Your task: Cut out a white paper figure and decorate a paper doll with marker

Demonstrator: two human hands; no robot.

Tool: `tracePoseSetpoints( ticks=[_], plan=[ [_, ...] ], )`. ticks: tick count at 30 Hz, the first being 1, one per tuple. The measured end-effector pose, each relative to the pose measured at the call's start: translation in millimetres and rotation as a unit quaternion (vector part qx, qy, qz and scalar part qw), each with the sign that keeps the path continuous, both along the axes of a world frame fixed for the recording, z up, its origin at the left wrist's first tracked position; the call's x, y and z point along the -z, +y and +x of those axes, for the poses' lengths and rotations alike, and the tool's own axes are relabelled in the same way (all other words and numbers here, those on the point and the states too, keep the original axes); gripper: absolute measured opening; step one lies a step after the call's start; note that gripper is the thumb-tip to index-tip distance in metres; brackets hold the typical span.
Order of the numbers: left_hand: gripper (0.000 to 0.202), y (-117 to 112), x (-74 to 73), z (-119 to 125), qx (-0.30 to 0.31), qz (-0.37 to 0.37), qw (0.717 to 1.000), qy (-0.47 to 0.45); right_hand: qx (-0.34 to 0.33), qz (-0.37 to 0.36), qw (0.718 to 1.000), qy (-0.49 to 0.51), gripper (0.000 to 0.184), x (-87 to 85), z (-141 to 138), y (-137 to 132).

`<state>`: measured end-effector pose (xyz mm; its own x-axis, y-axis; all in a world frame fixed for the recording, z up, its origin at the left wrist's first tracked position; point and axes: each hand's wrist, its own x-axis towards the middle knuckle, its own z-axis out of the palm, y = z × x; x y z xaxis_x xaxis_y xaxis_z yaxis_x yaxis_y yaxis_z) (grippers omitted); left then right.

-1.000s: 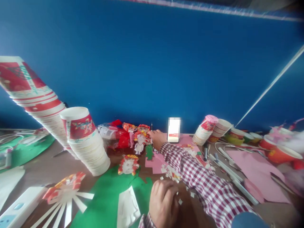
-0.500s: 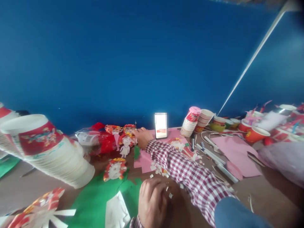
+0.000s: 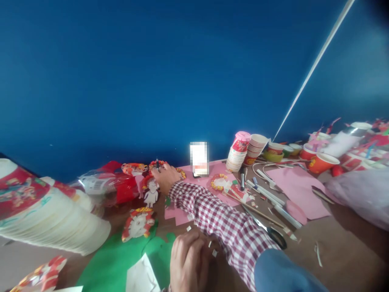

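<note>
Right hand (image 3: pixel 165 178), left of centre, beside a white paper doll (image 3: pixel 151 195); left hand (image 3: pixel 187 259), lower centre, fingers curled; cannot tell either grip.

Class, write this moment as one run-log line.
right hand: stretched forward beside white doll-shaped paper cutout, grip unclear | left hand: curled near small white paper scraps, flat green sheet alongside

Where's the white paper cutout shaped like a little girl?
In the head view, the white girl-shaped paper cutout is left of centre, just to the lower left of the right hand and above the round red, yellow and white paper piece.
</note>
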<state>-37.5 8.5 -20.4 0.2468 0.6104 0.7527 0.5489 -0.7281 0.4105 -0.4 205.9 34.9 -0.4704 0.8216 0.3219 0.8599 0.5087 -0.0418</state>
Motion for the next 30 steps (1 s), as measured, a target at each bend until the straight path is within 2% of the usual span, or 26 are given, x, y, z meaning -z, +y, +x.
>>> tracePoseSetpoints(
  ticks=[7,14,21,30],
  plan=[
    [0.020,-1.0,5.5,0.1,-0.029,0.013,0.999,0.004,0.010,-0.006,1.000,-0.013,0.036,4.0,6.3,-0.9],
    [0.022,-3.0,1.4,2.3,-0.040,-0.016,0.999,0.001,0.018,0.006,1.000,-0.010,0.032,-4.4,21.3,-7.3],
    [0.025,-2.9,0.4,1.7,-0.024,-0.013,1.000,0.011,0.034,0.008,0.999,-0.005,0.024,-10.7,33.8,-10.1],
    [0.024,-2.5,-0.1,1.4,-0.032,-0.017,0.999,0.023,0.074,0.006,0.997,0.005,0.027,-14.5,47.8,-12.3]
  ],
)
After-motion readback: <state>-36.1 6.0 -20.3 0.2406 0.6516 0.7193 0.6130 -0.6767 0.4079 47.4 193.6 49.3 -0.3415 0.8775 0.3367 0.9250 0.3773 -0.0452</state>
